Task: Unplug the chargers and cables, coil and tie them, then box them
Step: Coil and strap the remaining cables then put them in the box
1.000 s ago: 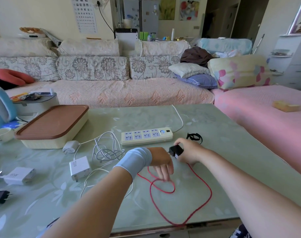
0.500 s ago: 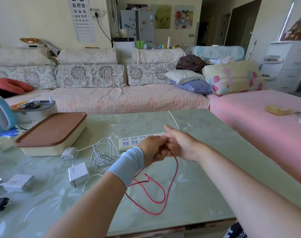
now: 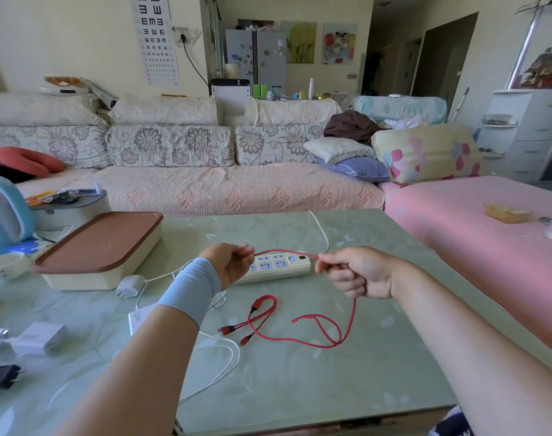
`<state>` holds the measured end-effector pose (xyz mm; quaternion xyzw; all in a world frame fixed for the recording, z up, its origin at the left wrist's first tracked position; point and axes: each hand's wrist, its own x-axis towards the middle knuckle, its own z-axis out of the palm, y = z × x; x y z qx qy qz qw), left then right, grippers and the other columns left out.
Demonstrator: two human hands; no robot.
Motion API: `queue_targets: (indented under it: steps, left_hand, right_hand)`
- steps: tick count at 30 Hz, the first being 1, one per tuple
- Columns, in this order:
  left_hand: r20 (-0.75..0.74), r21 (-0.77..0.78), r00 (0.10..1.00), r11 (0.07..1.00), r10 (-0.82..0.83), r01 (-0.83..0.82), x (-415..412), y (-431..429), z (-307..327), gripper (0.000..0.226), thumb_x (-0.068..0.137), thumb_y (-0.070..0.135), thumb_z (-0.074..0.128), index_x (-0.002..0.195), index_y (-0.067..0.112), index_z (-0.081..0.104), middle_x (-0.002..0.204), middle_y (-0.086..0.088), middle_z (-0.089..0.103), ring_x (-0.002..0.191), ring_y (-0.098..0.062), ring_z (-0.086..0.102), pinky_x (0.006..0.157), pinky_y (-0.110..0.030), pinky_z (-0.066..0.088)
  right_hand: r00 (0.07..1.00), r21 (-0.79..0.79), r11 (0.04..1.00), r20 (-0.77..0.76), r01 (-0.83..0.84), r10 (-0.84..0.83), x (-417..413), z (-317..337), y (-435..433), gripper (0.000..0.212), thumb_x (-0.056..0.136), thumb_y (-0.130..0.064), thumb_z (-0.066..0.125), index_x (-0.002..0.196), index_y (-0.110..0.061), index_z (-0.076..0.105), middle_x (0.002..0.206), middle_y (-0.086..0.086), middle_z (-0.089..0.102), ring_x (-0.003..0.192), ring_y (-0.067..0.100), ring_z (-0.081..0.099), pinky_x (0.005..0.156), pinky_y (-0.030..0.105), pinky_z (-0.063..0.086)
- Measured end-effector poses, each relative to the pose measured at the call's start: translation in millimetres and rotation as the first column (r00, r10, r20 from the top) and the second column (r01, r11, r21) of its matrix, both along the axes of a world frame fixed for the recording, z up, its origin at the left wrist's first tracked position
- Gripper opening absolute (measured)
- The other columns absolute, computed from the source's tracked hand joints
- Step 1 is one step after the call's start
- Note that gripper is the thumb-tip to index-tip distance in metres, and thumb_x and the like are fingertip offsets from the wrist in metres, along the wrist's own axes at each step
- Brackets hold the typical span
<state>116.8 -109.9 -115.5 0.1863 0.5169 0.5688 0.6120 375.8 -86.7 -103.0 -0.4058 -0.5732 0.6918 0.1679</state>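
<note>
A red braided cable (image 3: 299, 338) with several connector ends trails in loops on the green glass table (image 3: 299, 382). My left hand (image 3: 229, 264) pinches one stretch of it and my right hand (image 3: 356, 272) grips it further along, so a short span hangs taut between them above the cream power strip (image 3: 281, 265). White chargers (image 3: 139, 317) with tangled white cables (image 3: 224, 360) lie to the left. A cream box with a brown lid (image 3: 101, 247) sits at the back left, closed.
Another white charger (image 3: 37, 338) and a black plug (image 3: 2, 374) lie at the table's left edge. A blue appliance (image 3: 2, 212) and a white cup (image 3: 5, 265) stand far left. A sofa runs behind the table, a pink bed to the right.
My hands, which met over the power strip half a second ago, have pulled apart and stretched the red cable between them. The cable's connector ends now lie spread out on the table.
</note>
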Motion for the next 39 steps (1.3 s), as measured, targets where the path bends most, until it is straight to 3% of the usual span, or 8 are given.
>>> queue_targets:
  steps: [7,12,15,18,23,32,37,39]
  left_hand:
    - [-0.519,-0.366,0.76,0.905,-0.391,0.216,9.3,-9.8,7.4,0.037,0.101,0.029,0.04,0.079,0.004,0.058,0.065,-0.009,0.067,0.039,-0.021,0.058,0.039,-0.018,0.038]
    - [-0.983,-0.18,0.04,0.982,-0.182,0.053,10.8,-16.0,12.2,0.018,0.092,0.016,0.047,0.095,0.01,0.064,0.084,-0.012,0.068,0.068,-0.025,0.065,0.058,-0.022,0.044]
    - [-0.894,0.363,0.368,0.895,0.256,0.258,22.2,-21.3,28.7,0.028,0.094,0.007,0.043,0.104,0.023,0.063,0.102,0.001,0.067,0.09,-0.016,0.063,0.079,-0.023,0.046]
    - [-0.844,0.385,0.529,0.779,0.082,0.494,38.5,-31.2,36.8,0.026,0.1,0.014,0.043,0.097,0.017,0.068,0.083,0.002,0.066,0.083,-0.02,0.062,0.084,-0.029,0.048]
    - [-0.936,0.289,0.293,0.902,0.195,0.321,21.9,-29.8,36.8,0.053,0.088,0.052,0.058,0.052,0.016,0.046,0.045,0.005,0.032,0.044,-0.013,0.027,0.044,-0.025,0.028]
    - [-0.688,0.557,0.283,0.737,0.668,-0.384,-36.9,-23.5,29.5,0.054,0.095,0.036,0.052,0.054,0.011,0.027,0.054,-0.008,0.021,0.055,-0.023,0.02,0.053,-0.038,0.02]
    - [-0.892,0.451,-0.057,0.878,0.448,-0.161,-26.6,-18.8,22.7,0.017,0.089,0.014,0.055,0.101,0.014,0.067,0.112,-0.015,0.061,0.107,-0.035,0.051,0.089,-0.037,0.04]
    - [-0.869,0.495,0.066,0.856,0.491,0.152,2.7,-22.8,29.4,0.042,0.086,-0.001,0.05,0.122,0.02,0.06,0.121,-0.001,0.061,0.112,-0.023,0.054,0.098,-0.027,0.038]
  right_hand:
    - [0.984,0.325,0.943,-0.176,0.071,-0.013,-23.2,25.6,-17.6,0.037,0.088,-0.042,0.057,0.086,-0.008,0.07,0.046,0.0,0.035,0.035,0.011,0.025,0.039,0.02,0.023]
    - [0.998,0.528,0.846,-0.03,0.07,-0.064,-39.5,24.5,-23.0,0.038,0.1,-0.036,0.053,0.089,-0.005,0.072,0.048,0.002,0.034,0.042,0.013,0.021,0.042,0.022,0.02]
    - [0.996,0.573,0.817,-0.003,0.07,-0.084,-51.8,21.6,-23.4,0.038,0.102,-0.034,0.051,0.082,-0.008,0.069,0.047,0.002,0.03,0.04,0.011,0.02,0.043,0.025,0.016]
    - [0.995,0.558,0.826,-0.011,0.085,-0.095,-60.7,20.8,-22.9,0.042,0.101,-0.04,0.05,0.076,-0.01,0.064,0.044,0.0,0.03,0.039,0.012,0.018,0.042,0.025,0.014]
    - [0.987,0.45,0.892,0.11,0.055,-0.116,-48.7,20.5,-16.8,0.042,0.097,-0.047,0.053,0.071,-0.014,0.051,0.046,-0.002,0.03,0.036,0.01,0.019,0.041,0.019,0.014]
    - [0.918,0.384,0.923,0.363,0.008,-0.159,-6.5,20.4,-5.9,0.035,0.099,-0.043,0.052,0.076,-0.017,0.049,0.048,-0.006,0.028,0.037,0.008,0.022,0.043,0.02,0.021]
    - [0.992,0.354,0.935,0.117,0.004,-0.048,-20.4,38.8,-23.7,0.031,0.103,-0.031,0.046,0.078,-0.015,0.053,0.051,-0.004,0.026,0.037,0.007,0.021,0.039,0.017,0.023]
    - [0.992,0.4,0.916,0.12,-0.012,-0.039,-31.1,42.2,-30.7,0.03,0.103,-0.032,0.048,0.079,-0.014,0.056,0.051,-0.004,0.028,0.037,0.006,0.02,0.038,0.016,0.017]
